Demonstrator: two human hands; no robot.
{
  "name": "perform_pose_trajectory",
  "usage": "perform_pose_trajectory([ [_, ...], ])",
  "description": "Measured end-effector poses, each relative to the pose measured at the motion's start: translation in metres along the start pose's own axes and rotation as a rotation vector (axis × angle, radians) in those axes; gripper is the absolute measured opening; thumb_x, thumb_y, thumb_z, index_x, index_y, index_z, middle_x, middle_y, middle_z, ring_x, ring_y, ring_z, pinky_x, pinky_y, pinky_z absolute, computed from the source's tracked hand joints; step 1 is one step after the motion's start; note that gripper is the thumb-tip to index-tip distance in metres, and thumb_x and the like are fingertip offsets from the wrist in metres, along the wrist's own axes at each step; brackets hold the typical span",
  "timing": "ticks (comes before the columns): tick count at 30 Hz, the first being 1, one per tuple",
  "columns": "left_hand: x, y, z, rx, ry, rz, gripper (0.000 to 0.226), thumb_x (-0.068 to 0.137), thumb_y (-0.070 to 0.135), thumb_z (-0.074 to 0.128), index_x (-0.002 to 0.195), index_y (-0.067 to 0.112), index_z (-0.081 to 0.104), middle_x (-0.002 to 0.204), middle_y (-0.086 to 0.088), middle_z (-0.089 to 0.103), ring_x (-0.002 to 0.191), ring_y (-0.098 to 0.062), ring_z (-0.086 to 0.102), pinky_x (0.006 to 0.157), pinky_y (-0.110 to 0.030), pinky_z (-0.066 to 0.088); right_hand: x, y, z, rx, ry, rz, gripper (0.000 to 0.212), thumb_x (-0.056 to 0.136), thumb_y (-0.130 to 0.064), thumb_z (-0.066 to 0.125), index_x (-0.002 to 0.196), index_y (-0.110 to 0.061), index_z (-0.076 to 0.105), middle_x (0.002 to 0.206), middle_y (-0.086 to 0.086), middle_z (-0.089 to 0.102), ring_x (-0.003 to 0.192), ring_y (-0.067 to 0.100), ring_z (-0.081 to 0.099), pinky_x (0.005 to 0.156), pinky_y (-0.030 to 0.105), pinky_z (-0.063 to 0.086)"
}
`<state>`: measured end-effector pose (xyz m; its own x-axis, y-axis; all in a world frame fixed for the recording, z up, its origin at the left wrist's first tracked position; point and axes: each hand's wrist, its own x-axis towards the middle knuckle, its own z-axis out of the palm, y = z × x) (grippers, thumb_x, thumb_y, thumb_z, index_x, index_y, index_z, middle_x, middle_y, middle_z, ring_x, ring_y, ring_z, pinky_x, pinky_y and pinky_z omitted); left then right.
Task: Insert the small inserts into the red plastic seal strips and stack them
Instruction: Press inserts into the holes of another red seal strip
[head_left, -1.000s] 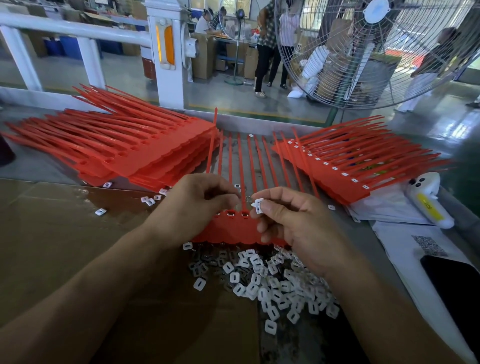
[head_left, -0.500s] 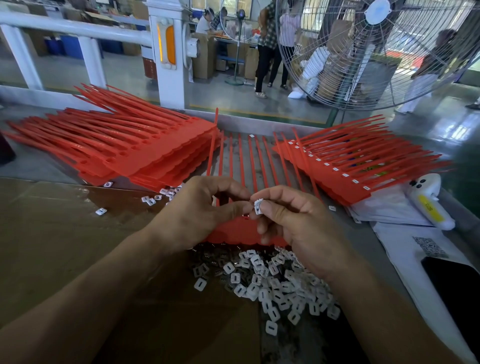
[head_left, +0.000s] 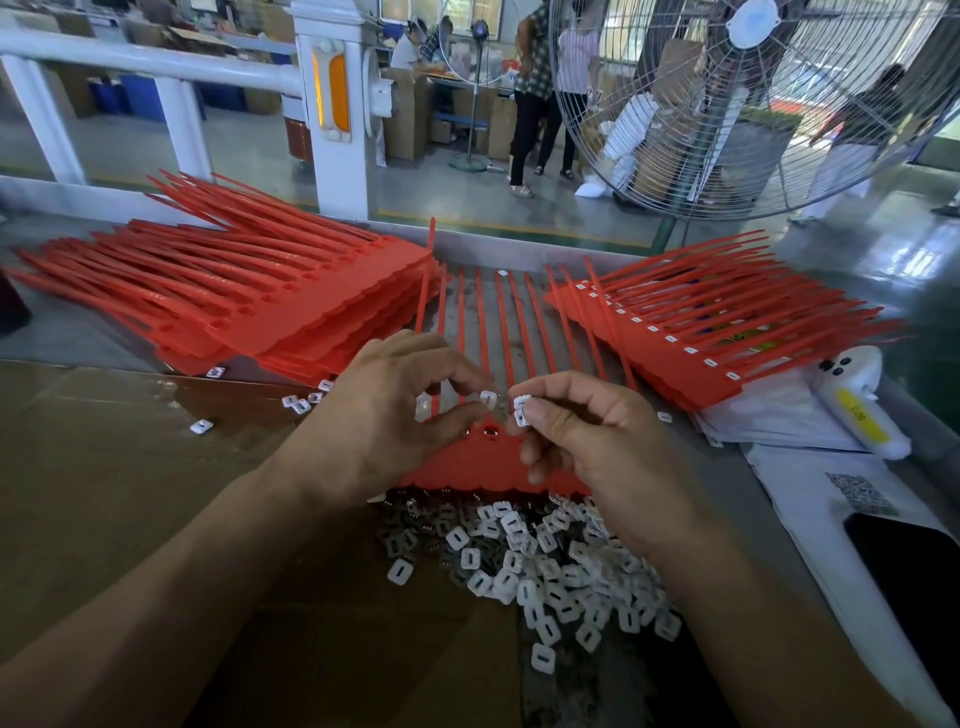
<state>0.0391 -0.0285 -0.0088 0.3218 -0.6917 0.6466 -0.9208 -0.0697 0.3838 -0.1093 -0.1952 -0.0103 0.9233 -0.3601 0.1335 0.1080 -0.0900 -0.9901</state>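
Left hand (head_left: 384, 415) pinches 1 small white insert (head_left: 488, 399) betw. thumb and forefinger, just above the red strip sheet (head_left: 467, 467) lying under both hands. Right hand (head_left: 592, 447) sits just beside it, fingers curled, holding a few more white inserts (head_left: 521, 408) at thumb and forefinger — the 2 hands nearly touch at the tips. Loose insert pile (head_left: 545, 566) lies near side of the hands, on the table (head_left: 727, 499). Stack of red strips (head_left: 270, 312) far-left of the left hand; another stack w/ inserts fitted (head_left: 691, 332) far-right of the right hand — both well apart from the fingers.
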Motion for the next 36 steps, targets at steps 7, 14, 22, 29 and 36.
perform_pose_trajectory([
  [7, 0.000, 0.012, 0.001, -0.108, -0.015, 0.007, 0.013, 0.090, 0.034, 0.072, 0.102, 0.029, 0.074, 0.092, 0.015, 0.066, 0.087, -0.012, 0.060, 0.080, -0.017, 0.042, -0.002, -0.001, 0.002, -0.069, -0.006, 0.015, 0.012, 0.095, -0.028, 0.068, 0.102, -0.025, 0.077, 0.082, 0.008, 0.074, 0.065, 0.019, 0.068, 0.065, 0.028, 0.057],
  [14, -0.002, 0.017, 0.007, -0.161, 0.037, -0.044, 0.012, 0.089, 0.019, 0.075, 0.100, 0.022, 0.076, 0.089, 0.016, 0.069, 0.084, -0.003, 0.063, 0.072, -0.008, 0.042, -0.003, -0.003, 0.005, -0.059, -0.030, 0.024, 0.008, 0.098, -0.022, 0.069, 0.101, -0.024, 0.077, 0.091, 0.008, 0.076, 0.071, 0.018, 0.070, 0.064, 0.027, 0.056],
  [22, 0.000, 0.015, 0.003, -0.160, 0.027, -0.083, 0.016, 0.090, 0.034, 0.068, 0.099, 0.024, 0.075, 0.088, 0.018, 0.069, 0.081, 0.004, 0.061, 0.070, -0.004, 0.040, -0.004, 0.000, 0.008, -0.075, 0.024, 0.053, 0.012, 0.100, -0.021, 0.068, 0.100, -0.025, 0.079, 0.081, 0.001, 0.074, 0.068, 0.014, 0.069, 0.063, 0.025, 0.056],
  [29, 0.000, 0.012, 0.002, -0.182, -0.082, -0.034, 0.023, 0.090, 0.020, 0.074, 0.111, 0.028, 0.073, 0.098, 0.014, 0.066, 0.091, -0.013, 0.065, 0.075, -0.017, 0.047, -0.001, -0.002, 0.007, 0.085, 0.010, 0.129, 0.013, 0.098, -0.014, 0.068, 0.099, -0.016, 0.081, 0.089, 0.010, 0.073, 0.070, 0.019, 0.066, 0.060, 0.028, 0.055],
  [36, 0.000, 0.014, 0.003, -0.155, -0.042, 0.053, 0.021, 0.090, 0.019, 0.073, 0.111, 0.020, 0.075, 0.101, 0.009, 0.063, 0.094, -0.014, 0.064, 0.078, -0.018, 0.047, -0.002, -0.006, 0.008, 0.254, -0.036, 0.189, 0.012, 0.090, -0.014, 0.070, 0.092, -0.010, 0.081, 0.081, 0.009, 0.071, 0.062, 0.014, 0.062, 0.052, 0.024, 0.051],
])
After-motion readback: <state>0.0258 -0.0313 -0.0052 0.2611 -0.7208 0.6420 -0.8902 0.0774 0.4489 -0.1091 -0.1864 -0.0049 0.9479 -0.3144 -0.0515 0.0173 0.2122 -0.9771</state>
